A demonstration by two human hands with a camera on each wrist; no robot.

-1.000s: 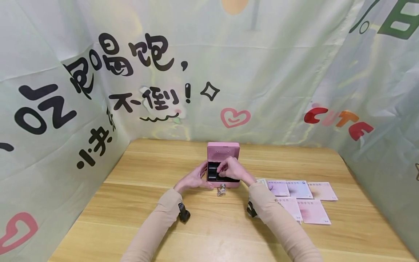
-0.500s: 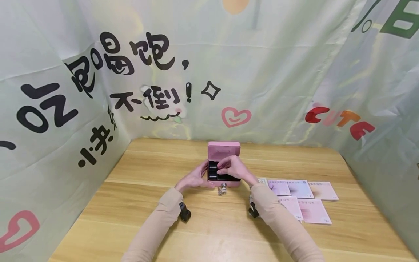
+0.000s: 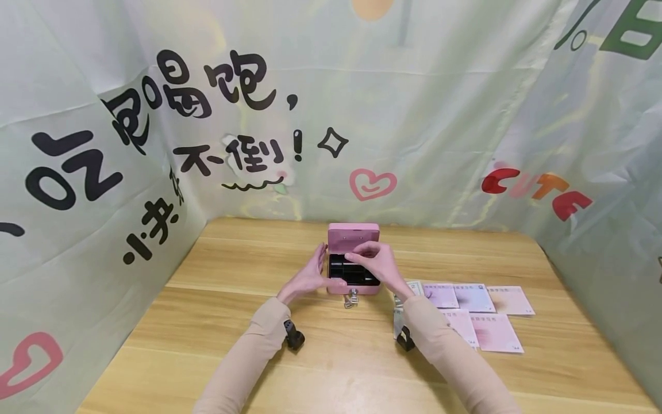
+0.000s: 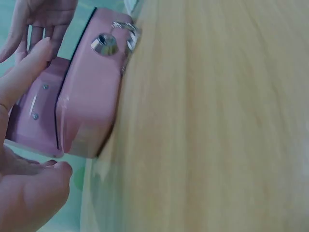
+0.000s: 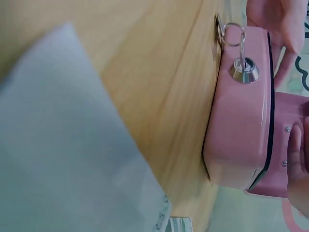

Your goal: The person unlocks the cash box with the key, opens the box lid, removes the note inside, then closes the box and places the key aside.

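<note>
A pink cash box (image 3: 354,290) stands on the table with its lid (image 3: 353,241) raised and a black tray (image 3: 354,272) inside. My left hand (image 3: 310,277) lies at the box's left side, fingers straight along the wall, thumb near the front corner. Over the tray, in front of the lid, hovers my right hand (image 3: 379,261); its fingers point down and left, with nothing visible between them. In the right wrist view, a key sits in the round lock (image 5: 244,70), and a ring (image 5: 232,34) hangs from it.
Several play banknotes (image 3: 496,333) lie in two rows to the right, partly beneath my right forearm (image 3: 450,351). Small keys (image 3: 351,300) hang at the box front. A printed curtain (image 3: 439,144) encloses the table (image 3: 258,253) at the back and sides.
My right hand has risen from inside the tray and shifted slightly right and back, uncovering more of the black tray. My left hand's fingers have straightened somewhat beside the box.
</note>
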